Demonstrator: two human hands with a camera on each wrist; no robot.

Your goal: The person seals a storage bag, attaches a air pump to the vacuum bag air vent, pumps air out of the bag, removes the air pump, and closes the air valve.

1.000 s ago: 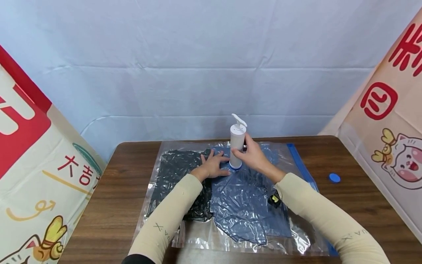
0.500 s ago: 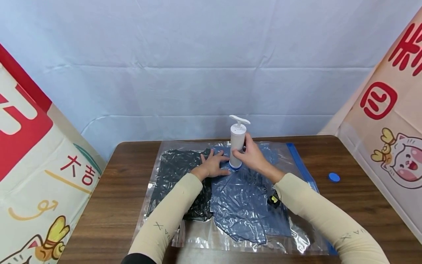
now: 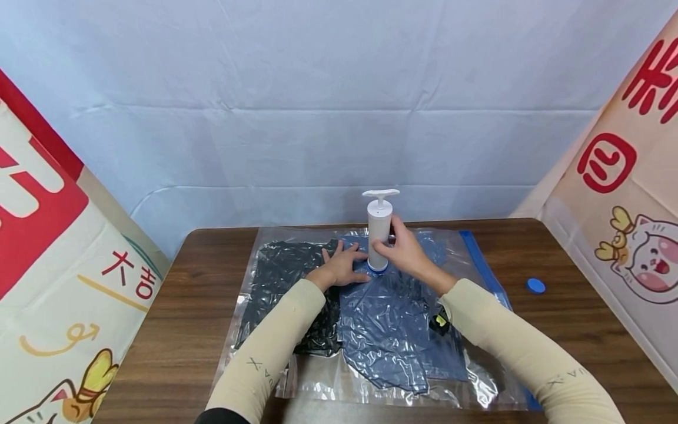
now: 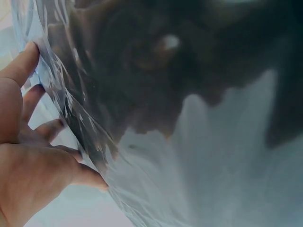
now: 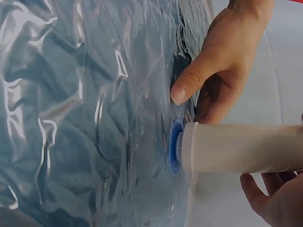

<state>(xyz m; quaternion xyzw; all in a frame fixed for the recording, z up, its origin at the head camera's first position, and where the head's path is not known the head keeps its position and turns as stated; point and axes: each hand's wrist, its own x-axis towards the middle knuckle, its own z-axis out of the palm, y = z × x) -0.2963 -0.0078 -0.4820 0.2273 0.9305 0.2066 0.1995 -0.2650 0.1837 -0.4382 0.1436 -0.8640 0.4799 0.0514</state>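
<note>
A white hand pump (image 3: 379, 232) with a T-shaped handle (image 3: 381, 193) stands nearly upright on the blue valve (image 5: 175, 146) of a clear vacuum storage bag (image 3: 318, 377). My right hand (image 3: 406, 250) grips the pump's barrel, thumb on its near left side. My left hand (image 3: 341, 268) lies on the bag just left of the pump, its fingers spread and pressing the plastic. Inside the bag are a folded black garment (image 3: 288, 265) on the left and blue clothing (image 3: 384, 335) in the middle. The left wrist view shows the bag's wrinkled film beside the left fingers.
A round blue cap (image 3: 536, 285) lies on the wooden table (image 3: 175, 330) to the right. A blue zip strip (image 3: 479, 259) edges the bag's right side. A small black and yellow item (image 3: 439, 321) shows near the right sleeve. Printed banners flank both sides.
The pump's handle has turned from slanting to lying straight left to right, and the pump has shifted very slightly left. Both hands stay almost where they were.
</note>
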